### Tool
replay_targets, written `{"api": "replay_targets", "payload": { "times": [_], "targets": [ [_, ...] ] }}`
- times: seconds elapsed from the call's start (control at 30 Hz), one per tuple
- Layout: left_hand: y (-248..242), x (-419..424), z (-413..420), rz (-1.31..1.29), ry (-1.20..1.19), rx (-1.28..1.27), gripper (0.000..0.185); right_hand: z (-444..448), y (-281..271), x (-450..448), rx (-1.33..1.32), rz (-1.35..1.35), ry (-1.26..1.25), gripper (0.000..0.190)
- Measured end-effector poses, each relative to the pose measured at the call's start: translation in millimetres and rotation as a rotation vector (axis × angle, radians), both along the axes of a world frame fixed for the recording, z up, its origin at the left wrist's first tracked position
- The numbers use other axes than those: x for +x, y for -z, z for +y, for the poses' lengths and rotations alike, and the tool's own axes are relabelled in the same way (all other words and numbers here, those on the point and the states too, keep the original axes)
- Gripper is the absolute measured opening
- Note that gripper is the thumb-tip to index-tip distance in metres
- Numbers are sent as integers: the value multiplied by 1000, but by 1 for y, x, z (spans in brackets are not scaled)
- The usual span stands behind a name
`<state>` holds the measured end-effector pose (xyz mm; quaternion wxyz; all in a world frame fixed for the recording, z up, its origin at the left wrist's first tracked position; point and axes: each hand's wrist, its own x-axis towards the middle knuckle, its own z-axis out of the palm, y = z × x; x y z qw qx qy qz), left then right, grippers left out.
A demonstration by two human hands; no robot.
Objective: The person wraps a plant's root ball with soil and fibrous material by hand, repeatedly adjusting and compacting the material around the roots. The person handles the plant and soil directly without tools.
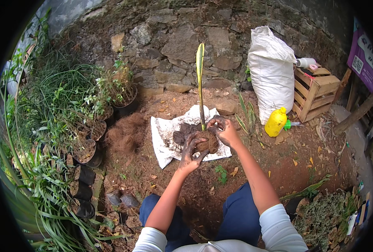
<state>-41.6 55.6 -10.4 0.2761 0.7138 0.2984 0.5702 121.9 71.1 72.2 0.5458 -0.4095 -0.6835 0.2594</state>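
A ball of brown coconut fibre (209, 143) is held over a white woven plastic sheet (161, 132). From its top rises one upright snake plant leaf (200, 69), green with yellow edges. My left hand (191, 151), dark with soil, cups the ball from the left and below, fingers spread around it. My right hand (222, 129), also soiled, is at the ball's upper right by the leaf base, thumb and fingers bent together; whether they pinch something is too small to tell. Dark wet soil (183, 134) lies on the sheet behind my left hand.
Loose coconut fibre (126, 132) lies left of the sheet, near potted plants (87, 151). At right are a full white sack (271, 72), a yellow bottle (275, 122), a wooden crate (318, 91) and a snake plant cutting (249, 116). A stone wall (180, 44) stands behind.
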Motion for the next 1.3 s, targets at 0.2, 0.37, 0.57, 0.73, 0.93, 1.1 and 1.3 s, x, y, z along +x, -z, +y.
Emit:
{"api": "replay_targets", "payload": {
  "times": [0.2,0.37,0.57,0.73,0.93,1.1,1.3],
  "targets": [
    [-17,0,-12,-33,112,-145,38,26,19,19,-570,268,-304,17],
    [-16,4,-15,-147,223,-188,35,23,38,22,-781,492,-624,34],
    [-12,-3,-7,-399,187,-382,41,45,72,19,-829,525,-693,46],
    [-5,0,5,-701,298,-466,48,45,96,15,-859,655,-695,41],
    [-12,-12,10,-936,402,-422,51,34,68,-4,-832,386,-533,25],
    [-17,-16,13,-1000,269,-460,52,26,56,-18,-568,-127,-318,20],
    [-18,-22,19,-900,-42,-414,45,-3,29,-33,-258,-937,-138,25]
  ]
}}
